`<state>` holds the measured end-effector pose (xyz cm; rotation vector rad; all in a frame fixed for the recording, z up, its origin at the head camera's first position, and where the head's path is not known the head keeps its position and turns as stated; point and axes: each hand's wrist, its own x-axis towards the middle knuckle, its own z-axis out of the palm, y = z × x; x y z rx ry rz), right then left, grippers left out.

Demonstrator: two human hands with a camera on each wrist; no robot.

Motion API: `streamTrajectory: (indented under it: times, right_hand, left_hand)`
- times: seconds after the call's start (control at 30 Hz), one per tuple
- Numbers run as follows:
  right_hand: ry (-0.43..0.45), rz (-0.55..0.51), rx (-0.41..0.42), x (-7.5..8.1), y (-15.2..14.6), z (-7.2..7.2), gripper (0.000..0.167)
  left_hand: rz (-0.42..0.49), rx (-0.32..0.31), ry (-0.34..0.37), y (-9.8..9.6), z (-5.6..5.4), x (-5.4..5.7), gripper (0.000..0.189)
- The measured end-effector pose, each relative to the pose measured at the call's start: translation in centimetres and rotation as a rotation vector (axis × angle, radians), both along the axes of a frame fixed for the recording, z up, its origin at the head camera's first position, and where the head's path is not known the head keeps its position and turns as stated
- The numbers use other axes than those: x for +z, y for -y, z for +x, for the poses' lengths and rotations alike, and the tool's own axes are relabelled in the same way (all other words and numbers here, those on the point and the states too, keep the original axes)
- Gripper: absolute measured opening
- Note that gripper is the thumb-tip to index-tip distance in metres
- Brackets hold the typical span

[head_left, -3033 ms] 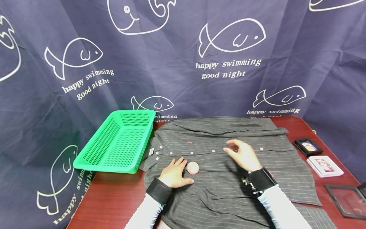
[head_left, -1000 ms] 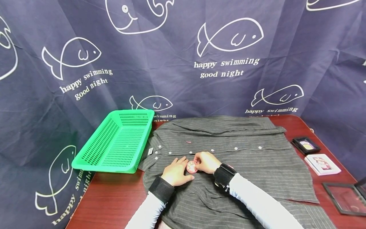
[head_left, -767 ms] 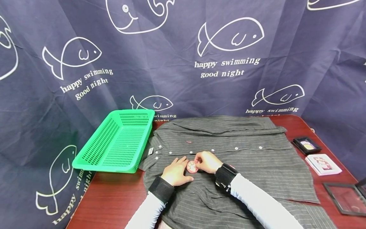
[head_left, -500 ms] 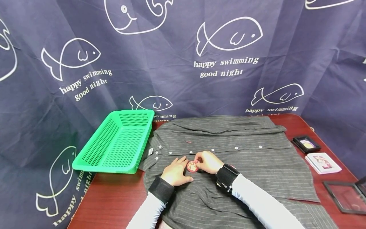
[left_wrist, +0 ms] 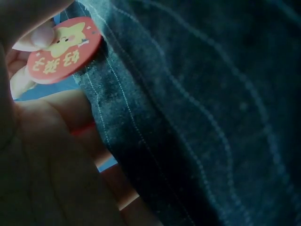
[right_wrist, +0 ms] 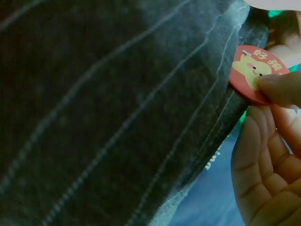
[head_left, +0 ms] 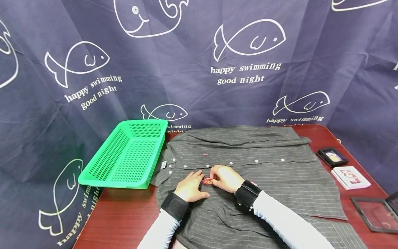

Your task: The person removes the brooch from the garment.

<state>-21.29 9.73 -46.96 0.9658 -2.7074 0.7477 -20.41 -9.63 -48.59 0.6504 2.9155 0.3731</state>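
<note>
A round red pin badge (head_left: 207, 181) with a yellow star face and characters sits tilted over the chest of a dark grey pinstriped shirt (head_left: 264, 193). My right hand (head_left: 226, 178) pinches its right edge. The right wrist view shows the thumb (right_wrist: 282, 87) on the printed face of the badge (right_wrist: 249, 70), fingers curled below. My left hand (head_left: 190, 188) rests on the shirt just left of the badge, fingers spread. In the left wrist view the badge (left_wrist: 66, 59) stands at the edge of the striped cloth (left_wrist: 188, 94). The back of the badge is hidden.
A green plastic basket (head_left: 149, 183) stands at the left by the collar. On the right of the red table (head_left: 121, 211) lie a small black case (head_left: 333, 157), a stack of white cards (head_left: 351, 177) and an open dark-framed case (head_left: 374, 214). A printed curtain (head_left: 186, 69) hangs behind.
My right hand has come left from above the shirt's middle and taken hold of the badge. The badge has turned from face-up to nearly edge-on in the head view. My left hand has stayed put.
</note>
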Motion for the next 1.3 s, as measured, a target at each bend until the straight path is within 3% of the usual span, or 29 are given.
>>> streamTrajectory:
  times: [0.53, 1.0, 1.3]
  right_hand:
    - [-0.245, 0.125, 0.107, -0.4, 0.7, 0.8, 0.028]
    - [-0.283, 0.161, 0.175, -0.8, 0.5, 1.3, 0.03]
    - [-0.285, 0.165, 0.182, -1.0, 0.4, 1.4, 0.03]
  left_hand:
    - [0.002, -0.01, -0.015, 0.1, 0.0, 0.0, 0.076]
    - [0.024, -0.015, 0.005, 0.2, 0.1, 0.2, 0.076]
    - [0.102, -0.099, -0.017, 0.9, 0.2, 0.7, 0.074]
